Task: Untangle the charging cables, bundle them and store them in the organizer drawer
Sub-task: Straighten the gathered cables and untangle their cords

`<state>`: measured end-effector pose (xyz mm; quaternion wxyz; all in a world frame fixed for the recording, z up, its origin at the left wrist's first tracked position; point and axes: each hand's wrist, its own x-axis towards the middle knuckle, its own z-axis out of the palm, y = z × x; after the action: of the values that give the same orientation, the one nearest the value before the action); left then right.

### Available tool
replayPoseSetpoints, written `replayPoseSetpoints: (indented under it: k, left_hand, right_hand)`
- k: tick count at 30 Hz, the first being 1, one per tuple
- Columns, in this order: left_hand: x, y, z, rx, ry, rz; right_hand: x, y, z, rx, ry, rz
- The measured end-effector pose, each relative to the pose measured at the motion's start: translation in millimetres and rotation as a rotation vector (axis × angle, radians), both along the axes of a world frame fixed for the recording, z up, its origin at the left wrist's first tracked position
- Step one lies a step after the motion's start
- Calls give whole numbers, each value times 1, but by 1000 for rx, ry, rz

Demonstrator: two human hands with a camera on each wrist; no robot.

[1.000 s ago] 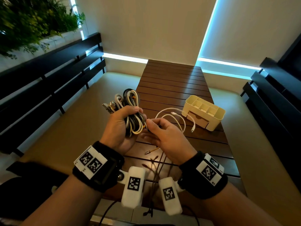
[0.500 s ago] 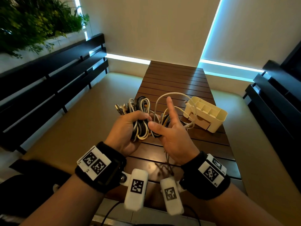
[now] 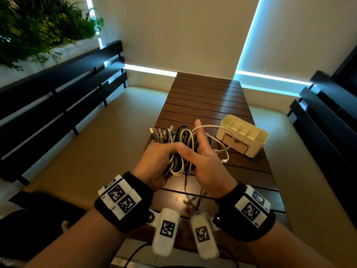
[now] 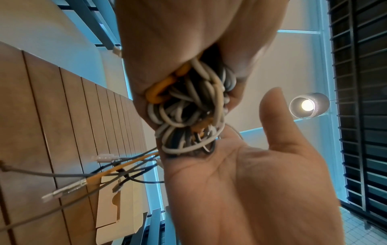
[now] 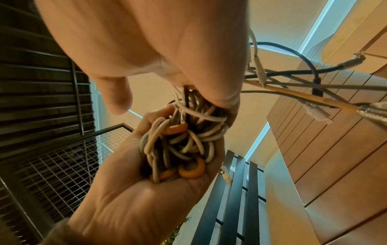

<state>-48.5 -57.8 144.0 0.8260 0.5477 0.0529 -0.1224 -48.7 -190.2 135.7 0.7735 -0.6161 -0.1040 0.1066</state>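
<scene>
My left hand (image 3: pixel 158 159) grips a bundle of white, black and orange charging cables (image 3: pixel 181 134) above the near part of the wooden table (image 3: pixel 208 97). Several plugs (image 3: pixel 158 134) stick out at its top left. My right hand (image 3: pixel 208 165) lies against the bundle's right side, index finger and thumb straight. A white cable (image 3: pixel 212 126) loops over that index finger and trails down to the table. The left wrist view shows the bundle (image 4: pixel 188 107) meeting the right palm (image 4: pixel 261 182). The cream organizer (image 3: pixel 251 149) stands to the right, its drawer (image 3: pixel 235 144) closed.
Loose cable ends (image 3: pixel 185 182) hang under my hands over the table. Black slatted benches run along the left (image 3: pixel 58 97) and the right (image 3: pixel 328 120). Plants (image 3: pixel 38 26) fill the top left corner.
My right hand has stopped pinching the white cable. It lifted the cable off the table, looped it over the index finger and moved in against the bundle. The left hand kept its grip.
</scene>
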Motion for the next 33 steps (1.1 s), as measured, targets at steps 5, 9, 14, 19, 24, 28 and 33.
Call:
replayPoseSetpoints:
  k: [5,9,14,19,24,28,33]
  left_hand:
    - [1,-5,0,-50,-59,-75]
    - [1,-6,-1,-33,-93,-140]
    - [3,-6,1,30,-181,-210]
    - [8,1,3,176,-257,-263]
    - [12,6,0,226,-305,-272]
    - [12,8,-4,264,-347,-226]
    - [12,8,-8,213,-336,-198]
  right_hand:
    - [3,-2,5,-1,15,-11]
    - [1,-3,8,-8,1,-1]
    - [-3,2,11,-12,18,-7]
    - [-1,8,10,61,57,-34]
    - [-3,11,18,44,100,24]
    - [4,1,19,-53,99,141]
    - [8,-3,28,-202,120,254]
